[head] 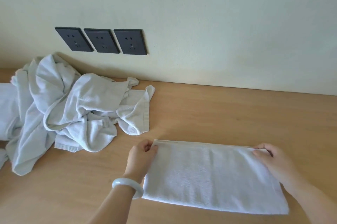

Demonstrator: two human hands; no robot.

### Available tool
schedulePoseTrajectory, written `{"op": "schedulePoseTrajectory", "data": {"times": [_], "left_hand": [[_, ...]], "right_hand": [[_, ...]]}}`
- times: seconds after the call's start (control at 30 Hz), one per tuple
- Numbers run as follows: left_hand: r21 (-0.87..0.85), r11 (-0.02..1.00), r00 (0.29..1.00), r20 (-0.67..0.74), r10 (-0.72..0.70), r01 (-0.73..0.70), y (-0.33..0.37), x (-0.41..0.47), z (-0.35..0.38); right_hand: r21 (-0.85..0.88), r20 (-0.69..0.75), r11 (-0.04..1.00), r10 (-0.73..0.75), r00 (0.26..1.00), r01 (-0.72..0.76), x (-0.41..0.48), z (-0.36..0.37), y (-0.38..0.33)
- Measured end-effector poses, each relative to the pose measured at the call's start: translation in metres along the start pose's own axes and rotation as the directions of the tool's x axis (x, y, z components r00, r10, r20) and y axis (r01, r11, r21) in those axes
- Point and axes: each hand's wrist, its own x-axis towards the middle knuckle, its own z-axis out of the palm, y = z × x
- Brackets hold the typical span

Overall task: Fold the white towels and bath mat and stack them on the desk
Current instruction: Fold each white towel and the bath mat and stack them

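At far corners of towel [209, 174]: left hand [141, 156] and right hand [273, 160] each pinch one corner, likely squaring top edge before next fold. Forearms reach forward, wrists low over desk [228, 110]. Towel lies flat, already doubled. Unfolded pile [73, 107] well left, near sockets [102, 41].

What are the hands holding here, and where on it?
Both hands pinch the flat, folded white towel at its far corners: left hand the far-left, right hand the far-right.
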Motion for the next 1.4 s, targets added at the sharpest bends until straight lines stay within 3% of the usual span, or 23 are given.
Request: {"op": "schedulePoseTrajectory", "data": {"times": [0.13,0.33,0.53,0.73,0.83,0.9,0.93,1.0,1.03,1.1,1.17,1.23,1.4], "left_hand": [[0.077,0.996,0.994,-0.09,0.058,-0.051,-0.001,0.001,0.008],[0.133,0.983,0.985,-0.107,0.138,-0.124,0.005,0.003,0.009],[0.323,0.943,0.977,-0.158,0.141,-0.084,0.009,0.006,0.023],[0.371,0.927,0.974,-0.189,0.125,-0.047,0.014,0.006,0.026],[0.469,0.882,0.959,-0.225,0.173,-0.049,0.019,0.002,0.026],[0.648,0.753,0.868,-0.305,0.392,-0.112,0.02,-0.01,0.031],[0.702,0.682,0.8,-0.281,0.53,-0.205,0.02,-0.02,0.038],[0.725,0.505,0.68,-0.069,0.73,-0.468,0.012,-0.039,0.061],[0.711,0.428,0.647,0.049,0.761,-0.558,0.004,-0.045,0.073],[0.703,0.39,0.685,0.191,0.703,-0.595,-0.018,-0.044,0.086],[0.711,0.415,0.75,0.239,0.617,-0.568,-0.034,-0.036,0.082],[0.743,0.413,0.792,0.251,0.557,-0.526,-0.044,-0.03,0.069],[0.799,0.502,0.88,0.069,0.47,-0.331,-0.051,-0.024,0.055]], "right_hand": [[-0.102,-0.099,0.994,-0.05,0.994,0.04,-0.001,0.015,0.015],[-0.258,-0.096,0.959,-0.149,0.984,0.12,0.002,0.005,-0.008],[-0.393,-0.186,0.919,-0.046,0.982,-0.031,0.01,0.024,-0.01],[-0.542,-0.26,0.829,-0.009,0.965,-0.138,0.012,0.036,-0.017],[-0.66,-0.389,0.74,-0.19,0.901,-0.129,0.006,0.043,-0.019],[-0.704,-0.452,0.708,-0.394,0.8,-0.049,-0.007,0.058,-0.02],[-0.707,-0.426,0.704,-0.5,0.754,0.067,-0.018,0.072,-0.023],[-0.714,-0.198,0.585,-0.696,0.69,0.385,-0.044,0.113,-0.03],[-0.7,-0.044,0.497,-0.746,0.664,0.512,-0.053,0.134,-0.03],[-0.668,0.124,0.427,-0.744,0.657,0.61,-0.058,0.161,-0.023],[-0.648,0.122,0.494,-0.685,0.718,0.58,-0.047,0.164,-0.014],[-0.691,0.058,0.538,-0.625,0.779,0.483,-0.033,0.151,-0.002],[-0.721,-0.204,0.681,-0.385,0.9,0.128,-0.011,0.098,0.031]]}}
